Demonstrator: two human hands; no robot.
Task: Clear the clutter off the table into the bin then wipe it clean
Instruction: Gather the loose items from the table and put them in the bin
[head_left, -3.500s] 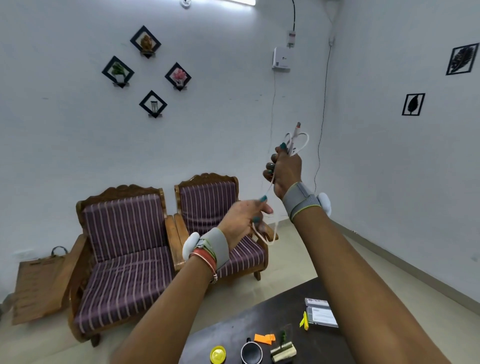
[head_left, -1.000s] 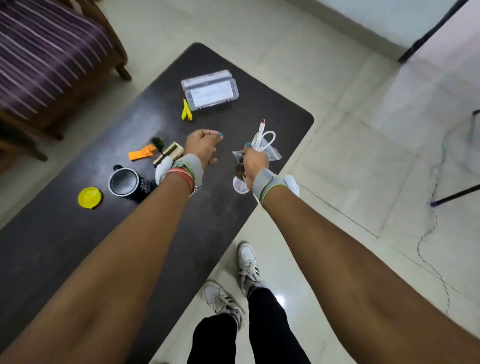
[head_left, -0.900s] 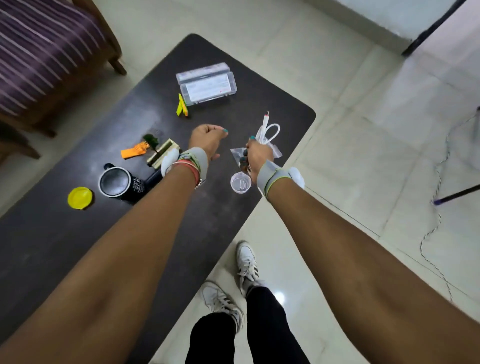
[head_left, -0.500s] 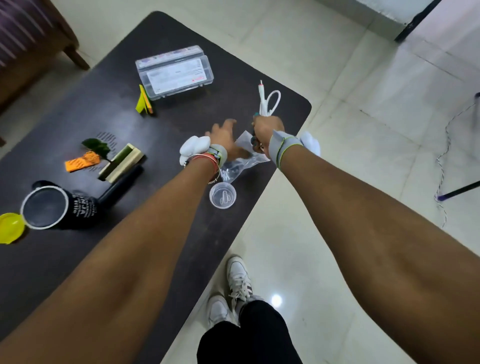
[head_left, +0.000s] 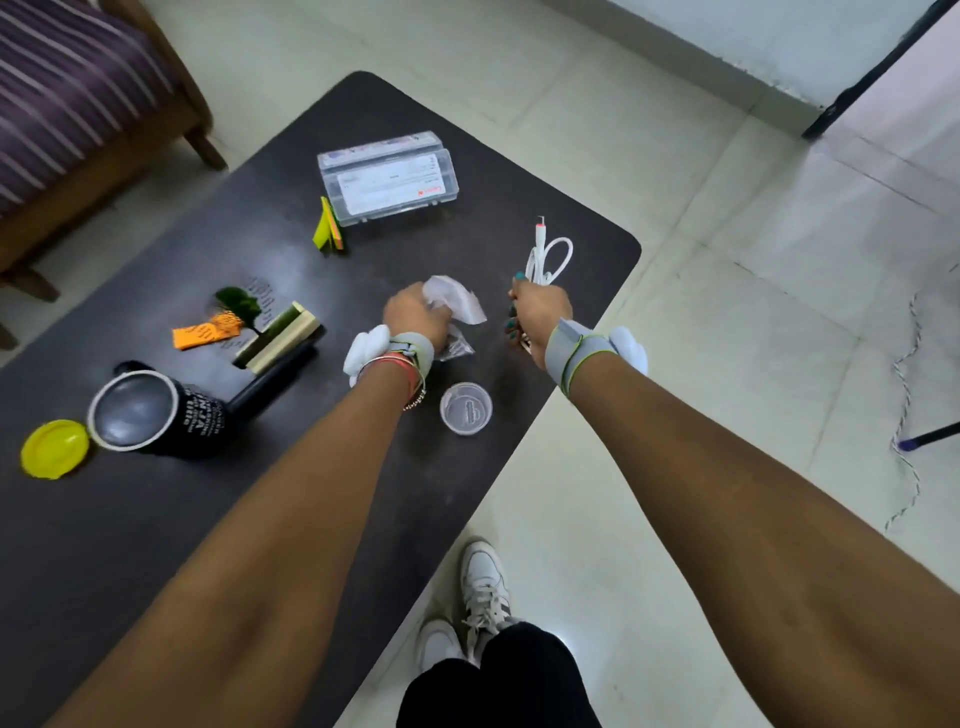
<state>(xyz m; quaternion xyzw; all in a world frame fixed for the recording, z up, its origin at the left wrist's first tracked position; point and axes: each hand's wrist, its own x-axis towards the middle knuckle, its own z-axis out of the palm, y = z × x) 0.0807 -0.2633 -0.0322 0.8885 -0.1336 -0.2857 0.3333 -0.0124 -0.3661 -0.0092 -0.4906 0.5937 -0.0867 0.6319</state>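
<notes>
My left hand (head_left: 415, 317) grips a clear plastic bag (head_left: 454, 299), lifted and crumpled just above the dark table (head_left: 130, 519). To its right, my right hand (head_left: 537, 309) holds a coiled white cable (head_left: 548, 254) that sticks up from my fist. A small clear plastic cup (head_left: 466, 408) stands on the table just below my left wrist. Further left lie a black mug (head_left: 156, 415), a yellow lid (head_left: 54, 448), an orange paper (head_left: 205, 332), a small block with a green tree figure (head_left: 275, 332) and yellow sticky notes (head_left: 327, 234). No bin is in view.
A clear plastic box (head_left: 389, 176) lies at the table's far end. A striped wooden chair (head_left: 78, 104) stands at upper left. My white shoes (head_left: 480, 587) are on the tiled floor by the table's right edge. A cord (head_left: 906, 415) trails on the floor at right.
I looked down from the wall to the table. My left hand reached to the plastic bag and has gathered it up off the table. My right hand kept hold of the cable.
</notes>
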